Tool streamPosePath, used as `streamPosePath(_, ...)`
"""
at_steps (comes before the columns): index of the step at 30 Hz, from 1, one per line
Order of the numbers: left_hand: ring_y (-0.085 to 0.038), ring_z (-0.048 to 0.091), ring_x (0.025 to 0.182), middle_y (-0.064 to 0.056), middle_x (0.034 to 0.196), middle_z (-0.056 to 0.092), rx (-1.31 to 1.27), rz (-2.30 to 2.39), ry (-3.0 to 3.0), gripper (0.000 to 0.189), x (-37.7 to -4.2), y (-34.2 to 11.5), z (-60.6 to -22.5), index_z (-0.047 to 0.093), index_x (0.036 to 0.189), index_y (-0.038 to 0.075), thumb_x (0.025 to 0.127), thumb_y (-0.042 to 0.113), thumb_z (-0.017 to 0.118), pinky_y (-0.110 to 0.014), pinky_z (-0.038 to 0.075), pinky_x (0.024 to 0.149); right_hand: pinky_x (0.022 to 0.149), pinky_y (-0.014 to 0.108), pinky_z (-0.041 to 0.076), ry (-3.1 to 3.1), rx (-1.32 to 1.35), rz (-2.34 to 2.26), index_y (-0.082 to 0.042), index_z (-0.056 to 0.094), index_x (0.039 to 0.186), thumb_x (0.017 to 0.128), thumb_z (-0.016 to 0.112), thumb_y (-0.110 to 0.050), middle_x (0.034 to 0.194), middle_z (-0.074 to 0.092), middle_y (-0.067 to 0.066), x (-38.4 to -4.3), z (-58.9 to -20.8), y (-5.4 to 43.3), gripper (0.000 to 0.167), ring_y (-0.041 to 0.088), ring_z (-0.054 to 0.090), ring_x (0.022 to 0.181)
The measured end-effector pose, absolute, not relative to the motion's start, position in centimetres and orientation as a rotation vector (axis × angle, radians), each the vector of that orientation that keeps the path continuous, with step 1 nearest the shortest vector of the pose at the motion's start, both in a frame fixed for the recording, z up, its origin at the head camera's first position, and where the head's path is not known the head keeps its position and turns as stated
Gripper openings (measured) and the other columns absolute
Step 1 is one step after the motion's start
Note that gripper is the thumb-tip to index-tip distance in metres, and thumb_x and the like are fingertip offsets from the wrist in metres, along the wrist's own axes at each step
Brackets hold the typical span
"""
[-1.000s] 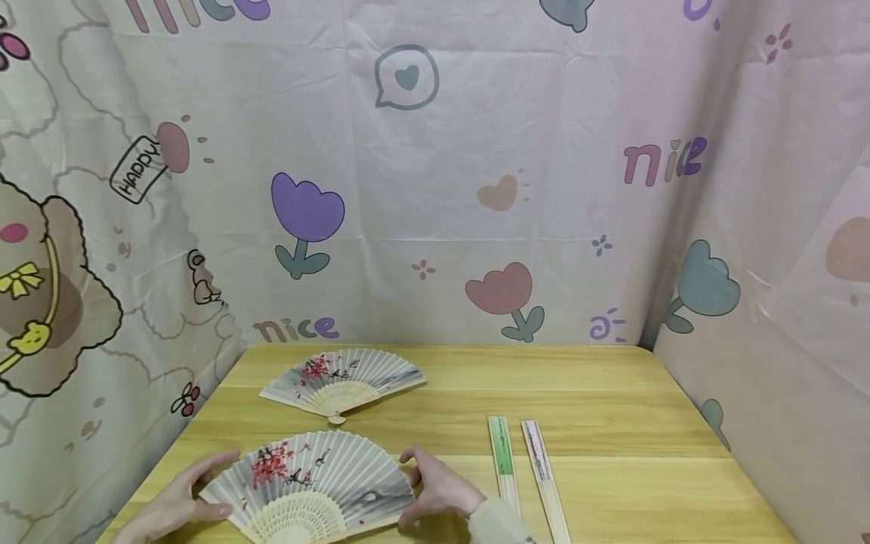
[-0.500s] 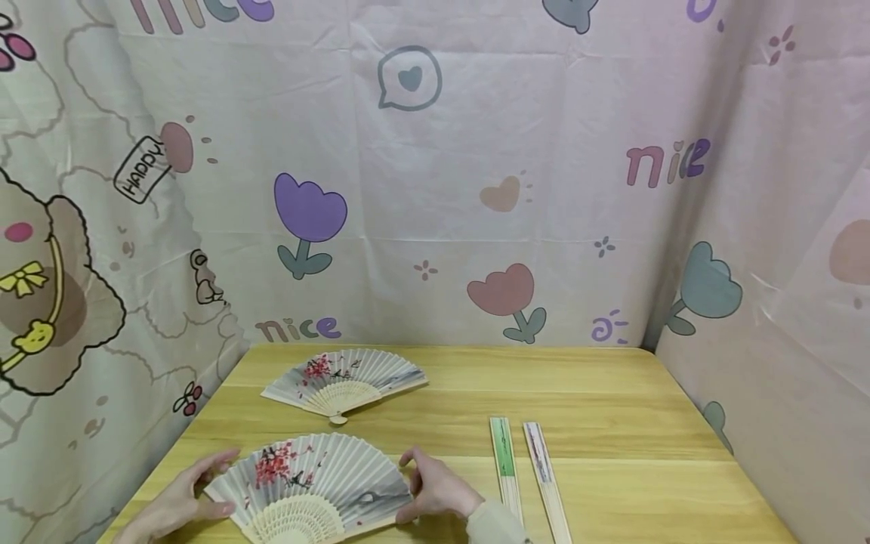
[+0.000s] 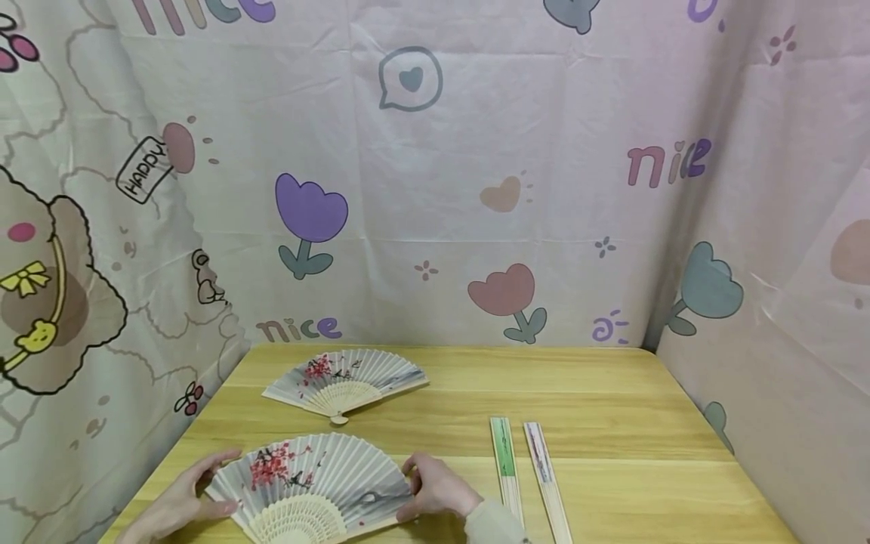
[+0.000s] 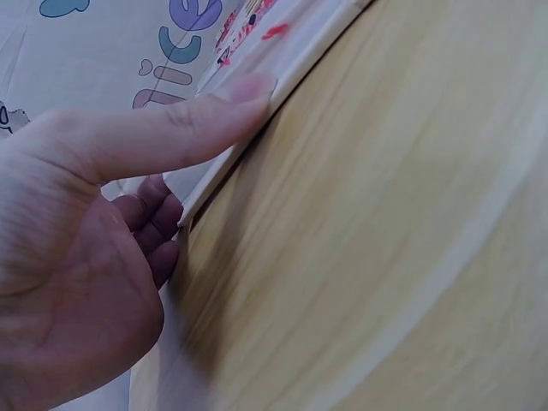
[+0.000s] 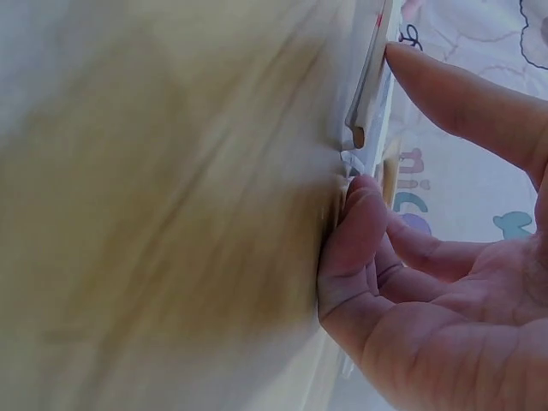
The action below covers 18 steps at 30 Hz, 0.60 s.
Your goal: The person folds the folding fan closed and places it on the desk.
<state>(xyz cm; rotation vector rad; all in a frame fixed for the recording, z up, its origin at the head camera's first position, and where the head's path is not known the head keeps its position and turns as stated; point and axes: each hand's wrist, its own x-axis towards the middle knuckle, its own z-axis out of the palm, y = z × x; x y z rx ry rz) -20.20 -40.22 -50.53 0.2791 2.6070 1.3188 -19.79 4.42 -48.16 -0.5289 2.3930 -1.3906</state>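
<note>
A spread folding fan (image 3: 367, 472) with red blossoms and a pale pierced-rib base lies at the near left of the table in the head view, its lower end cut off by the frame. My left hand (image 3: 180, 499) holds its left end, the thumb (image 4: 205, 128) on the outer rib and the fingers curled at the far edge. At the right end, my right hand (image 3: 438, 487) grips the fan between thumb (image 5: 462, 107) and curled fingers. Behind it lies a second open folding fan (image 3: 370, 374) with the same print, touched by neither hand.
Two folded fans lie side by side right of my right hand, one green and white (image 3: 503, 453), one white with a purplish print (image 3: 539, 457). The wooden table (image 3: 612, 408) is bordered by printed cloth (image 3: 421, 166) at the back and sides.
Both hands keep hold of the near fan, almost in place. The head view has shifted very slightly; the other fans have not moved.
</note>
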Motion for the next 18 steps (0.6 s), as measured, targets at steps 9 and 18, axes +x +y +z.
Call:
streamPosePath(9, 0.012, 0.041, 0.094, -0.009, 0.119, 0.053, 0.264, 1.262, 2.664, 0.073, -20.5, -40.0, -50.3, 0.04, 0.144, -0.009, 0.087, 0.015, 0.078, -0.008, 0.042, 0.077, 0.058, 0.018, 0.042, 2.438, -0.504, -1.349, 0.001, 0.059, 0.108, 0.069, 0.086, 0.001, 0.079, 0.055, 0.003, -19.9, -47.8, 4.2, 0.047, 0.008, 0.046, 0.068)
streamPosePath(18, 0.0, 0.051, 0.084, 0.003, 0.1, 0.05, 0.442, 1.466, 2.698, 0.072, -20.1, -40.2, -51.2, 0.051, 0.14, 0.031, 0.082, -0.003, 0.077, -0.012, 0.044, 0.068, 0.058, 0.019, 0.043, 2.459, -0.478, -1.341, 0.001, 0.059, 0.103, 0.069, 0.086, -0.001, 0.08, 0.055, 0.003, -19.7, -47.8, 4.1, 0.044, 0.01, 0.047, 0.069)
